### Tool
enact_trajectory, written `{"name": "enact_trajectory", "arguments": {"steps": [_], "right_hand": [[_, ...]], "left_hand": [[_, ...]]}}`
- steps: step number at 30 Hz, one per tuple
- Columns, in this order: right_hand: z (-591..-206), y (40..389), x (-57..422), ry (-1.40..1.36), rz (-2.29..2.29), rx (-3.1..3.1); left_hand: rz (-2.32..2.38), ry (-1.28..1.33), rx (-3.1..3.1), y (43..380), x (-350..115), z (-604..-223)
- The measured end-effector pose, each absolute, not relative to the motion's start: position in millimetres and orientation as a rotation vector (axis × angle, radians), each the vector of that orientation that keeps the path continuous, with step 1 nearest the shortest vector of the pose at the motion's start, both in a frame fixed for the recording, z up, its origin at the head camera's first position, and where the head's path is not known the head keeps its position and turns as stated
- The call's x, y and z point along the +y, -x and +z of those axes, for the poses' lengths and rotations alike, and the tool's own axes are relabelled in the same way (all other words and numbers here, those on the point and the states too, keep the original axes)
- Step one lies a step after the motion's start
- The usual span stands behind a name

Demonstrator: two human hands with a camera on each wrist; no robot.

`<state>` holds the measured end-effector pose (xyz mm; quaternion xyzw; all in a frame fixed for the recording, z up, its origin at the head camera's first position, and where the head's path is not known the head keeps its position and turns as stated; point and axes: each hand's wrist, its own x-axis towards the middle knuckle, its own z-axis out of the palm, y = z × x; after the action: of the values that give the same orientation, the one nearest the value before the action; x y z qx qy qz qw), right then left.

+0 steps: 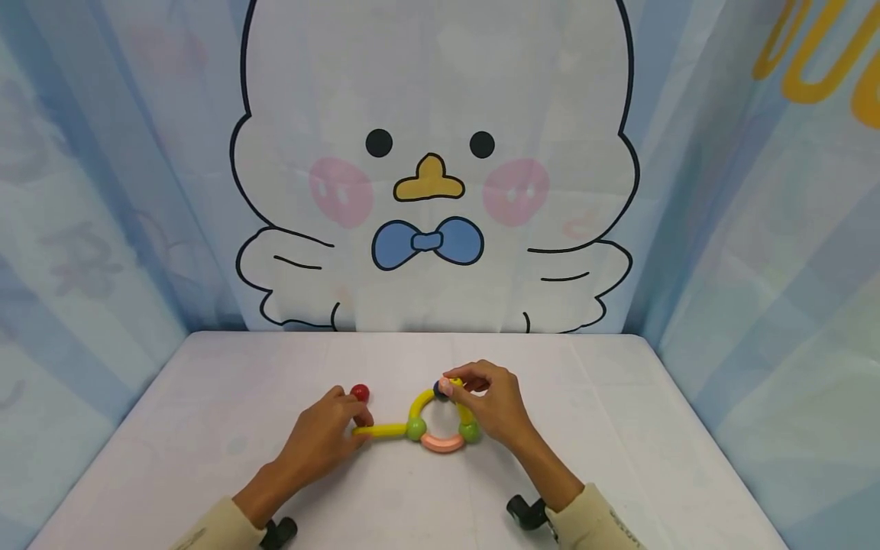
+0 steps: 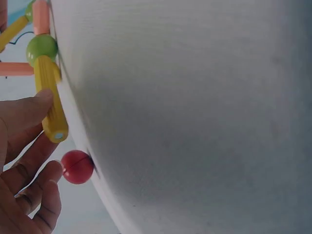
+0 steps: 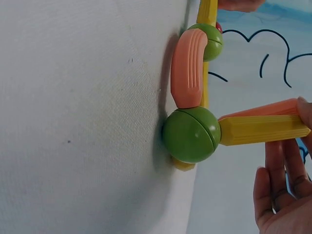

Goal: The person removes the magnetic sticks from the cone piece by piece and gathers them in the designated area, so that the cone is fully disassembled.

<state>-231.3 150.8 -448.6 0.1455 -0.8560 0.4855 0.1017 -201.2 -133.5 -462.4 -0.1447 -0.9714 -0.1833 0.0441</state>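
Head: L hand [image 1: 323, 433] pinches yellow rod [image 1: 386, 430] jutting from toy ring [image 1: 443, 444] on tabletop [image 1: 584, 428], prob. to steady it; R hand [image 1: 496, 405] at ring's far side, nr dark ball [image 1: 440, 390]. Red ball [image 1: 360, 393] just beside L fingers.

L wrist: fingers closed on rod nr its free end, rest loosely bent; red-ball contact unclear.

R wrist: fingers closed at tips of raised yellow stick [image 3: 265, 129] & pink stick [image 3: 273, 109], prob. holding them together; other fingers part-open. Yellow stick rises from green ball [image 3: 191, 134].
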Motion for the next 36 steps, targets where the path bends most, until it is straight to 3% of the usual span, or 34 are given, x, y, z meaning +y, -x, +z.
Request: {"name": "enact_trajectory", "arguments": {"steps": [16,36], "right_hand": [[-450,233,151,-0.454,1.433,-2.53],[-447,232,153,-0.453,1.504,-2.521]], "left_hand": [[-0.563,0.499,-2.979,208,-126,-463],[-1.238,0.529,-2.655,237,-60,-436]]}}
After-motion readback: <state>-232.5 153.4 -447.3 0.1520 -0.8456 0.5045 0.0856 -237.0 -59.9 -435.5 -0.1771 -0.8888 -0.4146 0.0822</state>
